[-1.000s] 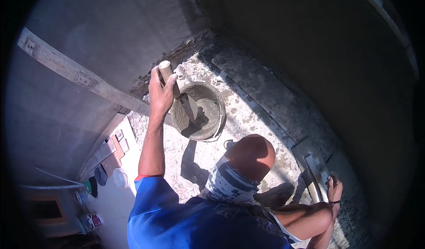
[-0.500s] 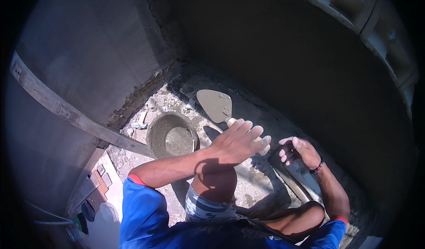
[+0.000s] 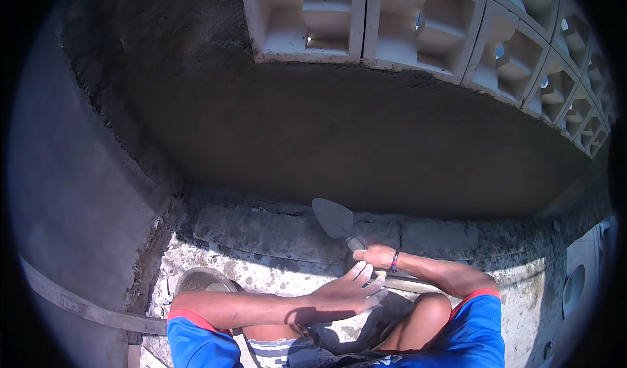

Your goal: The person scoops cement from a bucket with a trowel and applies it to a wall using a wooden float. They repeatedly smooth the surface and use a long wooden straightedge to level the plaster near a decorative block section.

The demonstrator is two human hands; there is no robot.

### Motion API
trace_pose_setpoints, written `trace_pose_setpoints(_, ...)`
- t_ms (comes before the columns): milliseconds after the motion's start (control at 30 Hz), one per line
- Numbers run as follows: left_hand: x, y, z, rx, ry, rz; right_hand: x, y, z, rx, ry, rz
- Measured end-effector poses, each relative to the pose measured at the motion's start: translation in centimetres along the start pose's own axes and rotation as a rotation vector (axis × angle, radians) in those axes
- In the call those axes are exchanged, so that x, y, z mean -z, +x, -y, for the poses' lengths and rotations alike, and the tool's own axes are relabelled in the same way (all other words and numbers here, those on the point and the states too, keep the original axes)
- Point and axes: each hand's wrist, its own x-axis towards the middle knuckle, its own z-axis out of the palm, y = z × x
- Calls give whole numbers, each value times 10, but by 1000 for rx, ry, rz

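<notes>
My right hand (image 3: pixel 375 253) is closed round the handle of a pointed trowel (image 3: pixel 333 218), whose flat grey blade points up and left in front of the wall's foot. My left hand (image 3: pixel 351 292) is just below it, fingers spread and holding nothing. Its fingertips lie close to the right hand; whether they touch is unclear. A mortar bucket (image 3: pixel 200 279) stands to the left, partly covered by my left forearm, so little of its inside shows.
A dark, smooth plastered wall (image 3: pixel 366 146) rises ahead, topped by pale openwork blocks (image 3: pixel 424 25). Another grey wall (image 3: pixel 78 191) meets it at the left. A long straight board (image 3: pixel 91 307) leans at the lower left. Rough rubble-strewn ground (image 3: pixel 274 270) lies below.
The trowel has passed from my left hand to my right. The left hand has let go and sits lower. The view has tilted up, showing more of the wall and blocks.
</notes>
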Motion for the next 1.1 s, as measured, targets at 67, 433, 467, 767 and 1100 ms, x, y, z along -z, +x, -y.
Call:
trace_pose_setpoints(67, 12, -12, -13, -19, 24, -64, 9, -21, -5, 330, -305, -185)
trace_pose_setpoints(433, 15, 2, -45, 23, -308, 396, 13, 2, -94, 70, -575, 23)
trace_pose_setpoints(467, 5, 0, -37, 74, -364, 450, 23, -5, -90, 105, -539, -24)
trace_pose_setpoints(767, -32, -9, 16, 357, -412, 540, 147, -109, -25, 509, -227, -1111)
trace_pose_setpoints(1100, -28, -3, 8, 446, -468, 659, 272, -172, 35, 490, -754, -1271)
